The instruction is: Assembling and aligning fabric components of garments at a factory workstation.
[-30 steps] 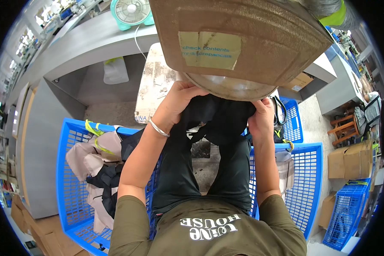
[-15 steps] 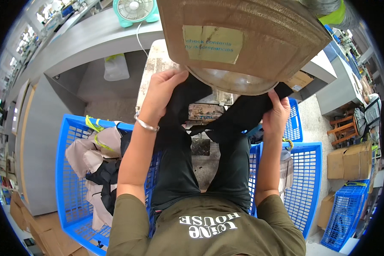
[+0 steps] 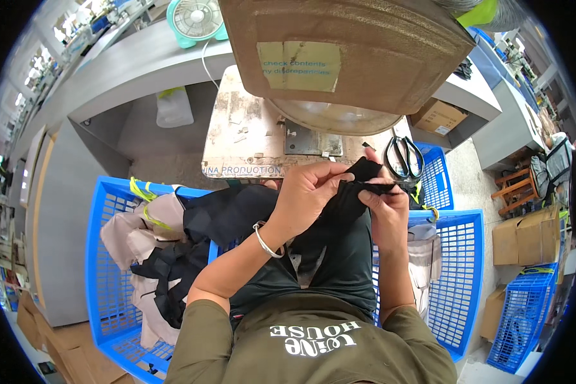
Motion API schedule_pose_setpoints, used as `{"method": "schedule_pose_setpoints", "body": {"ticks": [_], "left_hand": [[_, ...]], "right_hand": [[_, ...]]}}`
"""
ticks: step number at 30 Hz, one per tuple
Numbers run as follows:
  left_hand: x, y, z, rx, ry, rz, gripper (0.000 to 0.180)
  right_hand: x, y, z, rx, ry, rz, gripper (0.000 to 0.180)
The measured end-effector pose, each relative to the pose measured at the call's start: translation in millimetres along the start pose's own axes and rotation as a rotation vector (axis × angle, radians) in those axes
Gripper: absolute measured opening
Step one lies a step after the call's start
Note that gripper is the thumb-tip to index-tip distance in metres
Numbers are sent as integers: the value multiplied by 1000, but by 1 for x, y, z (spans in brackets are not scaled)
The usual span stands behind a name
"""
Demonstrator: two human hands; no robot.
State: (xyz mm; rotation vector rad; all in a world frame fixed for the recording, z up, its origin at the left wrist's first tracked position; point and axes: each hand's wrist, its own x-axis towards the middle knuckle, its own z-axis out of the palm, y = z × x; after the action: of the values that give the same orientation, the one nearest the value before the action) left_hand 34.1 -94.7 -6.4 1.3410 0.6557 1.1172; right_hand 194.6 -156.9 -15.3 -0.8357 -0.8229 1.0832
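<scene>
A piece of black cloth (image 3: pixel 344 206) is stretched between my hands over my lap, and its other end drapes leftward over the edge of a blue basket. My left hand (image 3: pixel 306 197) pinches the cloth between thumb and fingertips. Close to it on the right, my right hand (image 3: pixel 388 208) grips a folded edge, thumb on top and some fingers hidden behind the cloth. Just beyond the right hand, black-handled scissors (image 3: pixel 406 159) lie at the right edge of a worn worktable (image 3: pixel 237 144).
A brown machine housing (image 3: pixel 358 57) with a clear round guard (image 3: pixel 339 118) overhangs the table. Blue baskets (image 3: pixel 99 256) (image 3: pixel 473 275) flank my legs; the left one holds beige and black cloth. A teal fan (image 3: pixel 197 18) stands on the grey counter (image 3: pixel 125 73).
Both hands have come down and back from under the guard, bringing the black cloth toward my lap. The left hand has moved right, near the right hand. Scissors and tabletop now show.
</scene>
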Motion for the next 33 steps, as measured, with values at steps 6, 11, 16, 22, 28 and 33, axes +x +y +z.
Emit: {"method": "schedule_pose_setpoints", "body": {"ticks": [6,11,16,22,28,33], "left_hand": [[-1,-7,-22,260,-41,-24,20],[4,-13,-49,438,-85,-200,20],[35,-3,-68,241,6,-196,20],[66,4,-77,39,5,-345,21],[76,5,-74,-69,-22,-232,21],[79,13,-73,-94,-40,-187,26]], "right_hand": [[31,-4,-8,-24,100,-89,16],[66,2,-19,37,48,-70,26],[81,17,-18,86,53,-52,27],[96,27,-22,55,88,-34,25],[103,26,-28,87,112,-43,21],[103,23,-24,72,148,-79,19]]}}
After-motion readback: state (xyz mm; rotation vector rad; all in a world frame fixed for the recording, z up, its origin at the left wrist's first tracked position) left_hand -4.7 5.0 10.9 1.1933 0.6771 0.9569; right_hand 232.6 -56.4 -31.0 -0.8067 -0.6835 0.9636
